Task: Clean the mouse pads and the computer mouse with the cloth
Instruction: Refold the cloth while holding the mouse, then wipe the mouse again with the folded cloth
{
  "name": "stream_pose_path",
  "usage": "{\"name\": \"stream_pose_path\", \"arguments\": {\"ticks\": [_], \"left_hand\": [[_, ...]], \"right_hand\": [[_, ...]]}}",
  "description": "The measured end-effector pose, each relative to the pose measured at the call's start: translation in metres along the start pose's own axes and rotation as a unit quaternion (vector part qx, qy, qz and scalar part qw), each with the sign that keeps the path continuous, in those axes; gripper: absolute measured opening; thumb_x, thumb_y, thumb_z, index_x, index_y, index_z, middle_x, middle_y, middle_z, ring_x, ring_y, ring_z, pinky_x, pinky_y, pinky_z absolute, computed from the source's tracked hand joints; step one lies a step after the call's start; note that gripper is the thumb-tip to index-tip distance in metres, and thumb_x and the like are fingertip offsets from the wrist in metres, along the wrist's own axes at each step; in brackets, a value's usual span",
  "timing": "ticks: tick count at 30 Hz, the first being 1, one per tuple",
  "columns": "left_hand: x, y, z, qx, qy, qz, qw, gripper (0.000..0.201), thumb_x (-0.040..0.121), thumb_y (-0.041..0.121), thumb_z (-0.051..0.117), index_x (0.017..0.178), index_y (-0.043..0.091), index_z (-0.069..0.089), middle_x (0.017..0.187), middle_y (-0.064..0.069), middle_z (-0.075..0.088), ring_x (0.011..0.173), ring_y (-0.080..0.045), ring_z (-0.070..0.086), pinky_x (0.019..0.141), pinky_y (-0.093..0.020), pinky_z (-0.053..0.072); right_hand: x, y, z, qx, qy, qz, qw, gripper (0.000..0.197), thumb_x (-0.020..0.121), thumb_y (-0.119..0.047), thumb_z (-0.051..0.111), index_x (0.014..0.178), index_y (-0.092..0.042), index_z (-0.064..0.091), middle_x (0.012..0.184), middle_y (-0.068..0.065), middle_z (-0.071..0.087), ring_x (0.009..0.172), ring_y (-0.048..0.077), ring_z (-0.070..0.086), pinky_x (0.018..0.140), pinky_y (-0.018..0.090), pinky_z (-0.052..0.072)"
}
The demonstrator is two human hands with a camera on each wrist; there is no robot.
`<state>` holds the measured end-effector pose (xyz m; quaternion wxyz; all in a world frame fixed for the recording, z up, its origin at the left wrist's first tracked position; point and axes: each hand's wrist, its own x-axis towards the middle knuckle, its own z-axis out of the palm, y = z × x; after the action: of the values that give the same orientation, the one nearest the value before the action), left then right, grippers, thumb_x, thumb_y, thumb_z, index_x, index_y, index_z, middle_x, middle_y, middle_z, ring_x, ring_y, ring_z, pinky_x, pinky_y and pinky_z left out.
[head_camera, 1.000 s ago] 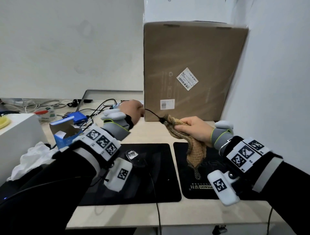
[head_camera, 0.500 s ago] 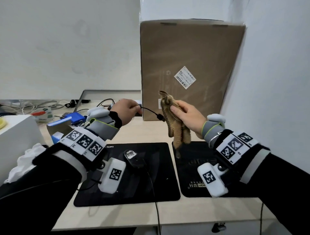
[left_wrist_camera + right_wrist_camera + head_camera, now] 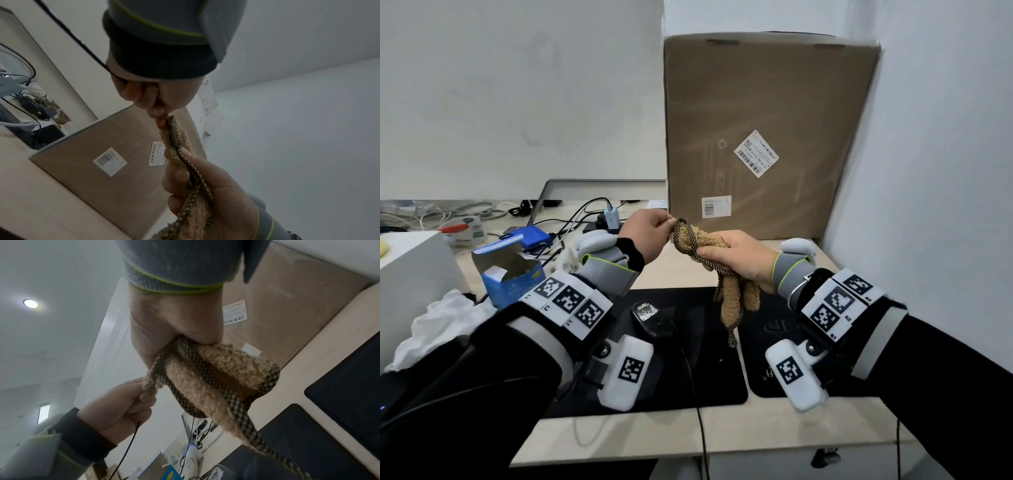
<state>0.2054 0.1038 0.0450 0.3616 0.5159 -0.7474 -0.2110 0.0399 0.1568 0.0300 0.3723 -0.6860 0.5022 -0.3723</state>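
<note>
A tan fuzzy cloth (image 3: 702, 240) with a dark checked border hangs bunched above the desk. My right hand (image 3: 736, 253) grips its bundle, and a tail dangles over the gap between the pads. My left hand (image 3: 650, 229) pinches the cloth's top corner between thumb and finger. In the wrist views the cloth (image 3: 176, 139) (image 3: 222, 373) stretches between both hands. The black mouse (image 3: 650, 317) lies belly up on the left mouse pad (image 3: 688, 370), its cable running off the front edge. The right mouse pad (image 3: 760, 329) lies partly under my right wrist.
A tall cardboard box (image 3: 763, 130) stands against the wall right behind the hands. An open blue carton (image 3: 510, 274), a crumpled white tissue (image 3: 445, 315) and a white box (image 3: 407, 267) crowd the left. Cables (image 3: 578, 219) and a charger lie at the back.
The cloth was against the black cable held by my left hand. My right hand lifted the cloth away, and my left hand now pinches its corner.
</note>
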Motion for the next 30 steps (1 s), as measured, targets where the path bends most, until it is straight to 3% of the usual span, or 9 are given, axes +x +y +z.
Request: {"name": "stream_pose_path", "arguments": {"ticks": [6,10,13,16,19,22,24,27,30], "left_hand": [[-0.004,-0.009,-0.002,0.026,0.001,-0.011,1.000,0.024,0.096,0.020,0.047,0.080,0.017,0.064,0.050,0.002,0.043,0.036,-0.004,0.044,0.050,-0.024,0.028],[-0.007,-0.016,-0.002,0.025,0.000,-0.007,1.000,0.023,0.095,0.018,0.048,0.081,0.015,0.066,0.052,0.001,0.043,0.045,-0.011,0.038,0.051,-0.023,0.028],[-0.008,-0.021,-0.002,0.020,-0.002,0.004,1.000,0.024,0.095,0.016,0.048,0.075,0.017,0.063,0.052,0.002,0.044,0.043,-0.007,0.041,0.049,-0.019,0.030],[-0.010,-0.030,-0.002,0.017,-0.055,0.001,0.998,0.032,0.094,0.017,0.049,0.064,0.022,0.060,0.049,0.004,0.046,0.039,-0.003,0.042,0.045,-0.011,0.032],[-0.016,-0.043,0.000,0.039,-0.149,-0.006,0.988,0.029,0.093,0.019,0.051,0.067,0.024,0.062,0.040,0.009,0.051,0.037,-0.001,0.043,0.043,-0.010,0.032],[-0.026,-0.054,0.007,0.089,-0.232,-0.010,0.969,0.007,0.089,0.017,0.058,0.089,0.022,0.063,0.064,0.011,0.055,0.057,-0.001,0.049,0.058,-0.014,0.038],[-0.030,-0.062,0.014,0.141,-0.265,-0.014,0.954,0.031,0.082,0.010,0.065,0.112,0.016,0.060,0.085,0.005,0.056,0.072,-0.005,0.054,0.073,-0.019,0.042],[-0.034,-0.065,0.026,0.288,-0.285,0.031,0.914,0.069,0.072,0.013,0.072,0.135,0.020,0.045,0.130,-0.003,0.047,0.117,-0.022,0.050,0.097,-0.027,0.041],[-0.035,-0.073,0.036,0.372,-0.325,0.044,0.868,0.087,0.068,0.017,0.074,0.144,0.024,0.031,0.146,0.002,0.035,0.133,-0.024,0.037,0.105,-0.028,0.033]], "right_hand": [[0.002,0.008,0.004,-0.026,0.054,0.008,0.998,0.031,0.090,-0.028,0.058,0.060,-0.020,0.052,0.057,-0.002,0.052,0.048,0.008,0.042,0.052,0.022,0.035],[0.001,0.009,0.004,-0.031,0.069,0.034,0.997,0.038,0.086,-0.038,0.062,0.054,-0.019,0.053,0.054,-0.001,0.054,0.046,0.011,0.044,0.054,0.026,0.036],[0.000,0.008,0.003,-0.057,0.082,0.055,0.994,0.049,0.083,-0.044,0.064,0.045,-0.020,0.043,0.048,-0.003,0.043,0.043,0.012,0.036,0.051,0.026,0.030],[-0.001,0.010,0.002,-0.090,0.098,0.074,0.988,0.056,0.080,-0.048,0.065,0.041,-0.019,0.036,0.042,-0.008,0.036,0.041,0.010,0.031,0.048,0.025,0.025],[-0.005,0.019,0.002,-0.039,0.077,0.066,0.994,0.046,0.085,-0.036,0.063,0.044,-0.020,0.050,0.038,-0.013,0.045,0.036,0.001,0.037,0.046,0.017,0.032],[-0.010,0.029,0.006,0.007,0.022,0.071,0.997,0.028,0.091,-0.021,0.057,0.063,-0.019,0.057,0.058,-0.001,0.059,0.045,0.005,0.051,0.048,0.017,0.041],[-0.011,0.033,0.008,0.017,-0.012,0.090,0.996,0.022,0.093,-0.016,0.054,0.072,-0.014,0.060,0.067,0.003,0.063,0.048,0.006,0.055,0.050,0.020,0.045],[-0.015,0.037,0.009,0.021,-0.041,0.111,0.993,0.021,0.094,-0.014,0.051,0.076,-0.013,0.060,0.071,0.003,0.064,0.046,0.003,0.056,0.049,0.018,0.047],[-0.019,0.039,0.008,0.020,-0.050,0.117,0.992,0.023,0.095,-0.015,0.050,0.074,-0.012,0.058,0.070,0.004,0.062,0.041,0.002,0.054,0.044,0.015,0.045]]}}
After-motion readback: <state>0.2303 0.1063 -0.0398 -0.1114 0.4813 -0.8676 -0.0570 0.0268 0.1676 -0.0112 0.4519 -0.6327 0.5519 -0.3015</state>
